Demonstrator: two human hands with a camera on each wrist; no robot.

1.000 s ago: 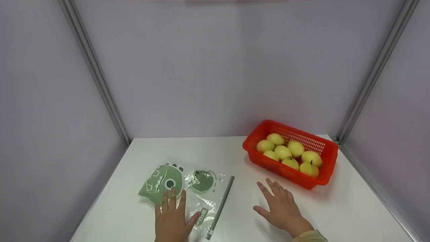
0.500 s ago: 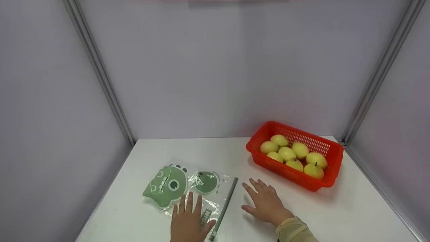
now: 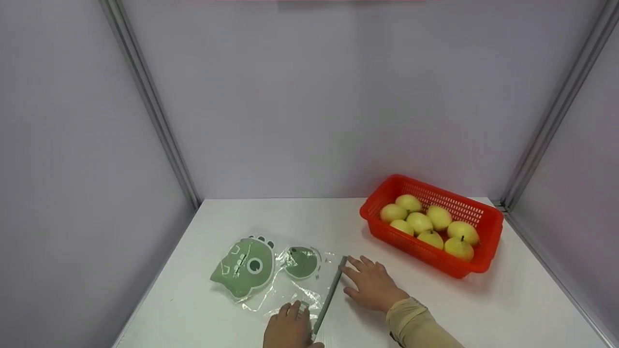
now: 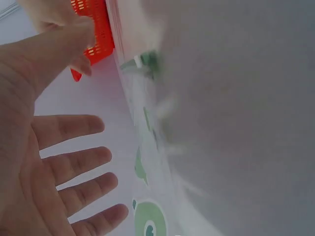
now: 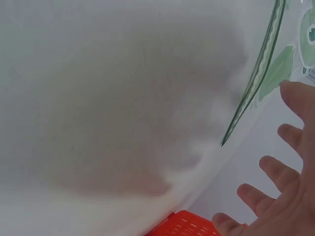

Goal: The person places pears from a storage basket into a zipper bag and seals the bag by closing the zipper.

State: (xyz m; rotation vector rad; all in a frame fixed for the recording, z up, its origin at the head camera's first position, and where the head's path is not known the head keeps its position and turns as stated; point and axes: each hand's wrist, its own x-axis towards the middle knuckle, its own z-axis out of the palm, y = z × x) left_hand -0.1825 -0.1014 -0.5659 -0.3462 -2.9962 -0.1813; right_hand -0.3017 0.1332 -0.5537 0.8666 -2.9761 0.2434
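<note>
A clear plastic zip bag (image 3: 283, 282) with green cartoon monster prints lies flat on the white table. Its grey-green closure strip (image 3: 331, 296) runs along the right side. Over the near end of the bag is my left hand (image 3: 288, 326), close to the strip's lower end; its fingers (image 4: 81, 160) look straight and spread in the left wrist view. My right hand (image 3: 373, 286) has its fingertips right at the strip's far end, fingers spread. Neither hand grips anything. In the right wrist view the strip (image 5: 258, 73) passes just beyond the right hand (image 5: 290, 182).
A red plastic basket (image 3: 411, 247) holding several yellow pears (image 3: 420, 223) stands at the back right, beyond my right hand. Grey panels (image 3: 290, 106) enclose the white table (image 3: 193, 299) at the back and both sides.
My left hand has moved right and nearer, off the monster print to the bag's near corner. My right hand has moved left to the strip. The whole view has shifted slightly.
</note>
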